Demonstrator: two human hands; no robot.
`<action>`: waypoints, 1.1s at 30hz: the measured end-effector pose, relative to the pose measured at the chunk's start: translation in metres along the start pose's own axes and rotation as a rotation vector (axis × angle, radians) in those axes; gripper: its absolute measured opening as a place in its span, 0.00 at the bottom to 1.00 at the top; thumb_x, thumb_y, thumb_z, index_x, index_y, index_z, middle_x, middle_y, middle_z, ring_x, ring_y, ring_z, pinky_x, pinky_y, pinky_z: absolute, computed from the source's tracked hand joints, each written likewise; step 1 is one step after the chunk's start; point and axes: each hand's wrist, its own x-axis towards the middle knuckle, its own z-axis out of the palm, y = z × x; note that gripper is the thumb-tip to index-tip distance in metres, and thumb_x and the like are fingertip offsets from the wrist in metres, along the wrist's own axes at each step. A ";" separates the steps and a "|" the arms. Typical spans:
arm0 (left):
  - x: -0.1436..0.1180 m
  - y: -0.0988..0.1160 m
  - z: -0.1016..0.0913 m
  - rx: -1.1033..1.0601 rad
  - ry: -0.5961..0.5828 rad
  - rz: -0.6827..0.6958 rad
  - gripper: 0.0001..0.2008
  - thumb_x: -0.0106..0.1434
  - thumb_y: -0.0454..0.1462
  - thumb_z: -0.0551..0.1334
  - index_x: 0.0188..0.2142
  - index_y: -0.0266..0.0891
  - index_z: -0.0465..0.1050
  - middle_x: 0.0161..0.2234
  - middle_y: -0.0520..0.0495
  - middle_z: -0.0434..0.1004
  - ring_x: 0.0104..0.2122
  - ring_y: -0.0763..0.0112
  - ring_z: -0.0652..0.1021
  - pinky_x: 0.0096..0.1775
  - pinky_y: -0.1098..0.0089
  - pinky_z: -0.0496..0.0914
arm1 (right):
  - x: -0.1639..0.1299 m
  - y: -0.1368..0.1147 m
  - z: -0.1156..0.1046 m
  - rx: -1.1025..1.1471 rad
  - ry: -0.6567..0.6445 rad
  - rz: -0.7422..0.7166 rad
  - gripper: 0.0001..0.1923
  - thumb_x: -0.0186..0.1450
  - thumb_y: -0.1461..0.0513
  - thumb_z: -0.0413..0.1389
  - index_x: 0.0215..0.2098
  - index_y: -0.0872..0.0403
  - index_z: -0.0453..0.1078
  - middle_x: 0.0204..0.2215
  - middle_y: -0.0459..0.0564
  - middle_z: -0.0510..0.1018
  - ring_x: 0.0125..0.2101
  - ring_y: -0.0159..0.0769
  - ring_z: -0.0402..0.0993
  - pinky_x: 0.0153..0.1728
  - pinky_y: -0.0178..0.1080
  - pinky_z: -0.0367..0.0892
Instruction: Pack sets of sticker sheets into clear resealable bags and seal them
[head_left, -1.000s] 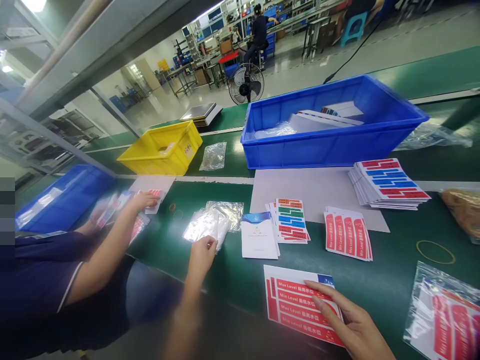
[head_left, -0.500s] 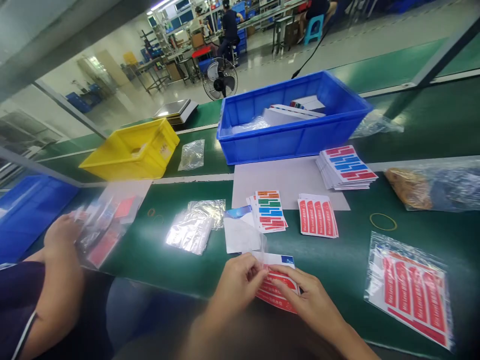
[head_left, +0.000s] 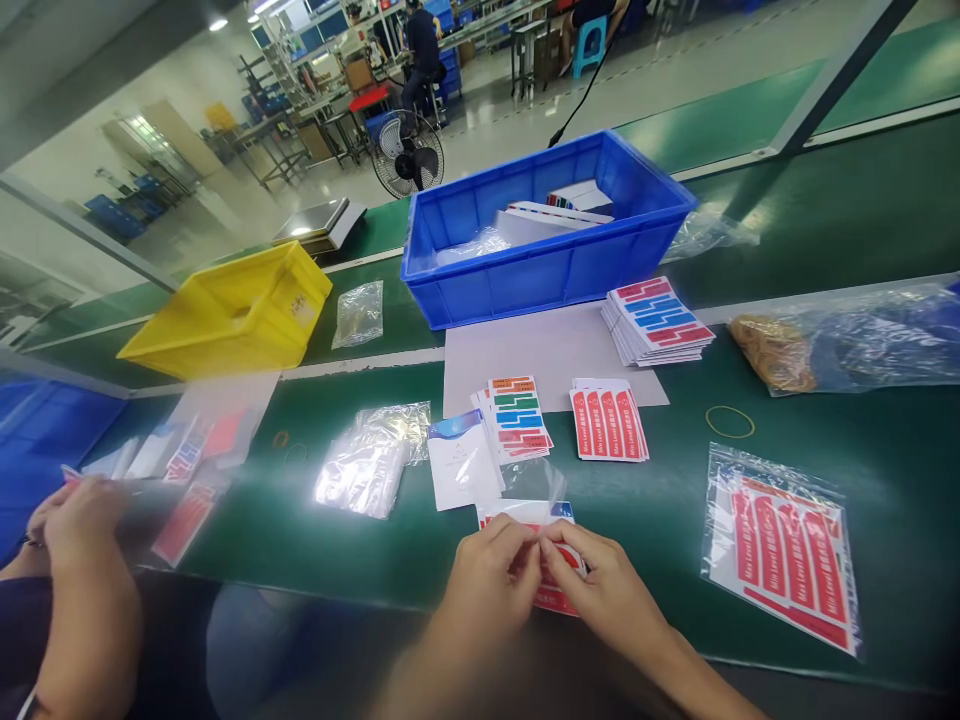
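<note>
Gripped a clear plastic bag (head_left: 534, 480) by its near edge between the fingers of the left hand (head_left: 491, 572) and the right hand (head_left: 611, 585), pinching tip to tip just above red label sheets (head_left: 556, 602) at the front of the green tabletop (head_left: 667, 500). Saw the film only beyond the knuckles; could not make out the opening under the fingertips.

Judged the step in hand as working the bag's mouth, probably to part its two layers. Judged the next move as calling for a light rub of the thin film and a firm hold on one layer, without nudging the sheets below.

Saw, just past the hands, a white booklet (head_left: 463, 470) with a blue top beside multicolour label sheets (head_left: 517, 420), then a red label stack (head_left: 607, 425). Noted loose clear bags (head_left: 364, 475) to the left; to the right, a filled bag (head_left: 787, 565) and a rubber band (head_left: 729, 421). Found a blue bin (head_left: 540, 275) and a yellow bin (head_left: 240, 310) farther back, a co-worker's hands (head_left: 82, 515) at far left, and across the aisle a fan (head_left: 407, 158) and a blue stool (head_left: 590, 45) on the shiny workshop floor.
</note>
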 end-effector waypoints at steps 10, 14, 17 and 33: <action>-0.006 -0.008 0.002 0.389 0.361 0.106 0.09 0.60 0.29 0.55 0.25 0.38 0.61 0.23 0.49 0.67 0.25 0.73 0.69 0.28 0.70 0.60 | -0.006 0.000 0.013 -0.075 0.003 -0.005 0.16 0.70 0.60 0.43 0.26 0.55 0.63 0.26 0.47 0.73 0.27 0.31 0.68 0.30 0.33 0.61; -0.011 -0.005 -0.004 0.370 0.282 0.131 0.08 0.55 0.27 0.56 0.24 0.38 0.59 0.24 0.49 0.66 0.27 0.71 0.68 0.28 0.70 0.59 | -0.007 -0.002 0.006 -0.102 -0.035 -0.010 0.14 0.69 0.60 0.46 0.27 0.55 0.65 0.26 0.46 0.74 0.27 0.31 0.69 0.31 0.32 0.62; -0.015 0.001 -0.001 0.289 0.145 0.166 0.07 0.54 0.28 0.57 0.24 0.38 0.59 0.26 0.48 0.66 0.28 0.71 0.68 0.28 0.71 0.59 | -0.002 -0.009 -0.005 -0.122 -0.022 -0.005 0.14 0.69 0.58 0.46 0.29 0.54 0.67 0.28 0.47 0.75 0.28 0.32 0.70 0.32 0.33 0.63; -0.016 -0.007 -0.016 0.204 0.354 -0.077 0.12 0.55 0.28 0.53 0.21 0.39 0.49 0.23 0.52 0.55 0.20 0.78 0.60 0.21 0.73 0.54 | -0.031 0.003 -0.045 -0.173 0.279 0.077 0.15 0.66 0.53 0.51 0.40 0.52 0.75 0.37 0.50 0.80 0.37 0.38 0.78 0.39 0.33 0.72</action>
